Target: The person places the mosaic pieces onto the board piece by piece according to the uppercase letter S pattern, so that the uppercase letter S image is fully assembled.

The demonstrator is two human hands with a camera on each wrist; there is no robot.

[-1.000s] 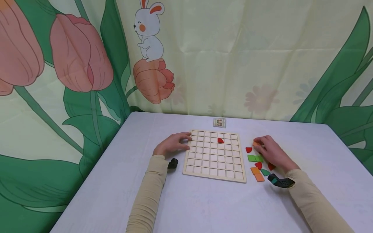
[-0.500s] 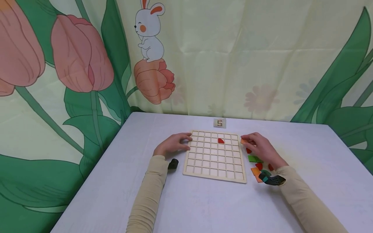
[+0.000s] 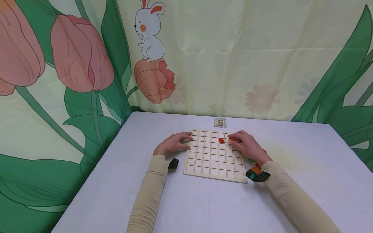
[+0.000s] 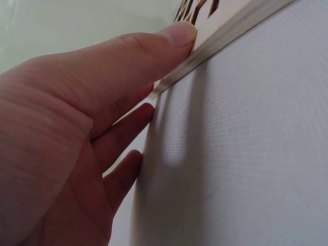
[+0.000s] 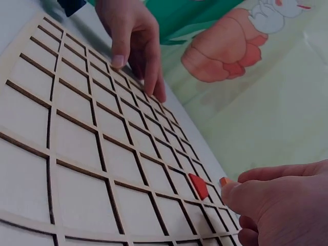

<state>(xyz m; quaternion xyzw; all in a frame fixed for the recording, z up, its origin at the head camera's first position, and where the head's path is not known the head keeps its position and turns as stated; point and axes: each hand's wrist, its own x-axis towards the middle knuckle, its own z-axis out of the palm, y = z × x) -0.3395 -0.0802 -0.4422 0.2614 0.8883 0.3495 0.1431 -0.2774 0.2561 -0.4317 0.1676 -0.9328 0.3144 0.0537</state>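
Note:
A wooden grid board lies flat on the white table. My left hand rests at its left edge, and in the left wrist view the thumb touches the board's rim while the other fingers extend loosely. Above the upper right cells, my right hand pinches a small orange tile between thumb and fingers; only its end shows in the right wrist view. Just left of this tile, a red quarter-circle piece sits in one cell of the board.
Behind the board lies a small card with a grid and a figure like a 5. Right of the board are loose pieces, mostly hidden under my right arm: a green one and an orange one show. A printed curtain hangs behind the table.
My right hand has carried the orange tile leftward from the loose pieces to over the board's upper right cells. The left hand and the red piece on the board have stayed put.

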